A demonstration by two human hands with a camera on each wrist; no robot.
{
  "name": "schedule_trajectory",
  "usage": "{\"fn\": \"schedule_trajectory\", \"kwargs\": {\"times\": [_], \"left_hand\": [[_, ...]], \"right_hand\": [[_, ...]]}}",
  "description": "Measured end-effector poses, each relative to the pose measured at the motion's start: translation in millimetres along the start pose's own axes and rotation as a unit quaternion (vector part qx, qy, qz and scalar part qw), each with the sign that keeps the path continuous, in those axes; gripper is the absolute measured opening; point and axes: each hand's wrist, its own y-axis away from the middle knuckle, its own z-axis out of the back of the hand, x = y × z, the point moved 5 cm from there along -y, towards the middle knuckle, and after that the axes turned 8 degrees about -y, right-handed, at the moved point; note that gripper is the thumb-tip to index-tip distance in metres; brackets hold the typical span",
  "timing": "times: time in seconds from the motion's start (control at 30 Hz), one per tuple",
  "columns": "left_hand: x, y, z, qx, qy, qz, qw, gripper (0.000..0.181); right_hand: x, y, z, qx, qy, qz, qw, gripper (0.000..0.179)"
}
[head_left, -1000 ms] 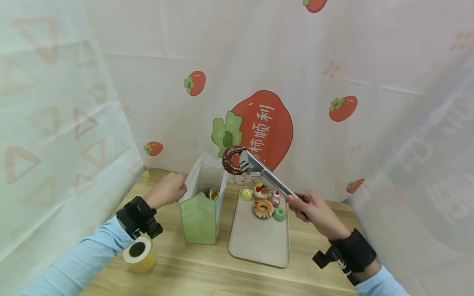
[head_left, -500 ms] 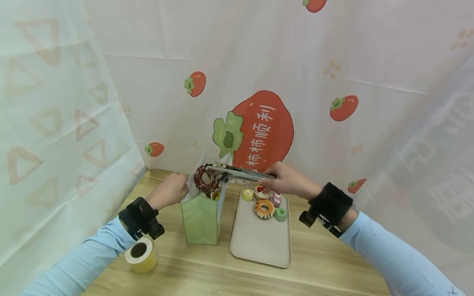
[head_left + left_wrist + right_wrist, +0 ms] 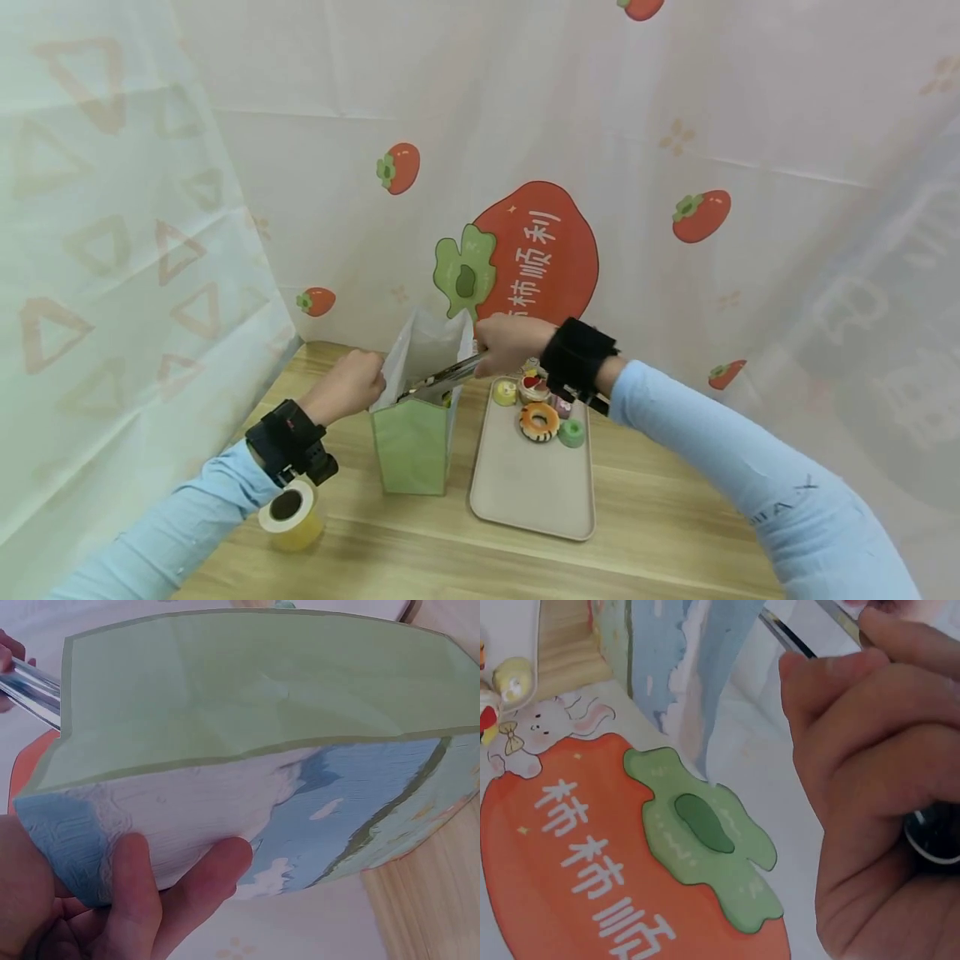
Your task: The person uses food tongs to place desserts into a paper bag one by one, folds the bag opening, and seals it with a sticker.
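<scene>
A green paper bag (image 3: 411, 450) stands upright on the table with its mouth spread. My left hand (image 3: 351, 385) grips its left edge; in the left wrist view the fingers (image 3: 202, 881) lie along the bag's painted side wall. Metal tongs (image 3: 442, 379) are held in my right hand (image 3: 513, 342), their tips down inside the bag mouth. Part of the tongs (image 3: 34, 690) also shows past the bag's edge in the left wrist view. The chocolate ring donut is hidden, and the front wall covers most of the bag's inside.
Right of the bag lies a beige tray (image 3: 528, 500). On it are a striped ring donut (image 3: 538, 422), a green round sweet (image 3: 572, 432), a yellow bun (image 3: 505, 392) and a red-topped tart (image 3: 534, 386). A yellow tape roll (image 3: 292, 517) stands below my left wrist.
My right hand has swung left from beyond the tray, carrying the chocolate donut in the tongs down into the bag, where it drops from sight. My left hand has stayed at the bag's edge.
</scene>
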Motion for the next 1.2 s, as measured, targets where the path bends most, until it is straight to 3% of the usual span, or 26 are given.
{"fn": "schedule_trajectory", "kwargs": {"times": [0.2, 0.37, 0.6, 0.73, 0.9, 1.07, 1.2], "left_hand": [[-5.7, -3.0, 1.7, -0.007, 0.000, -0.006, 1.0000, 0.017], [-10.9, -5.1, 3.0, -0.011, -0.001, -0.010, 0.9999, 0.015], [-14.8, -6.1, -0.7, -0.010, -0.003, -0.007, 0.9999, 0.017], [-15.9, -6.6, -0.6, -0.019, -0.017, -0.015, 0.9996, 0.020], [-14.4, -6.2, 0.3, -0.008, -0.016, -0.013, 0.9998, 0.023], [-9.8, -5.2, 0.8, 0.000, -0.017, -0.006, 0.9998, 0.024], [-7.7, -4.6, 0.3, 0.003, -0.018, -0.003, 0.9998, 0.022]], "right_hand": [[15, -30.2, -10, 0.054, 0.033, -0.024, 0.9977, 0.053], [26, -60.6, -29, 0.080, 0.090, -0.039, 0.9920, 0.049], [14, -79.0, -40, 0.089, 0.111, -0.081, 0.9864, 0.042], [8, -72.0, -39, 0.087, 0.088, -0.082, 0.9889, 0.046], [3, -51.5, -28, 0.075, 0.072, -0.048, 0.9934, 0.046], [-6, -22.7, -4, 0.030, 0.038, -0.008, 0.9988, 0.017], [-19, 6.4, 6, -0.022, -0.002, 0.016, 0.9996, 0.020]]}}
